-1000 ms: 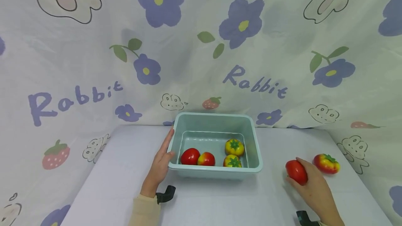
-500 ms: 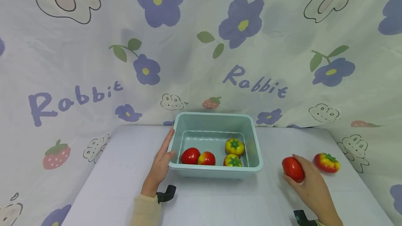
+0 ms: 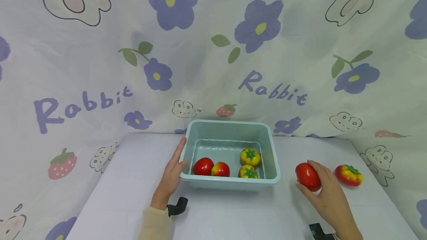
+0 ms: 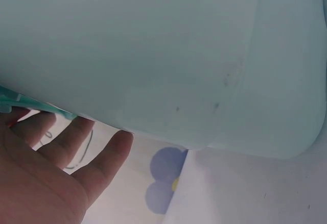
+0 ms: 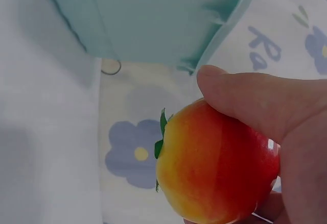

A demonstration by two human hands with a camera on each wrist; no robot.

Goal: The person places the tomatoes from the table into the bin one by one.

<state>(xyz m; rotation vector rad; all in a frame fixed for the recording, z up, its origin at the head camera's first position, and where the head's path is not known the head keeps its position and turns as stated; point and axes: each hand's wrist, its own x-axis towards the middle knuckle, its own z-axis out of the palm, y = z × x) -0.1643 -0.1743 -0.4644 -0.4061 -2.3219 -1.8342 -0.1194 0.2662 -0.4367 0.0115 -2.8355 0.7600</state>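
Note:
A pale green plastic tub point(image 3: 275, 166) stands mid-table, holding two red tomatoes point(image 3: 203, 166) and two yellow ones point(image 3: 250, 156). My left hand point(image 3: 171, 171) lies flat against the tub's left wall point(image 4: 168, 55), fingers straight point(image 4: 104, 160). To the right of the tub, my right hand point(image 3: 325, 192) grips a red tomato point(image 3: 307, 176), lifted a little off the table; in the right wrist view this tomato point(image 5: 217, 170) shades from red to orange, with my thumb point(image 5: 250, 99) over it. Another red and yellow tomato point(image 3: 348, 175) lies further right on the table.
The table point(image 3: 133, 195) is covered in pale lilac cloth, and a flower-and-rabbit printed curtain point(image 3: 213, 47) hangs close behind and at both sides. Black wrist-camera mounts point(image 3: 176, 206) show near both wrists.
My right hand has carried the red tomato a little left and upward, nearer the tub. The left hand and the tub have stayed still.

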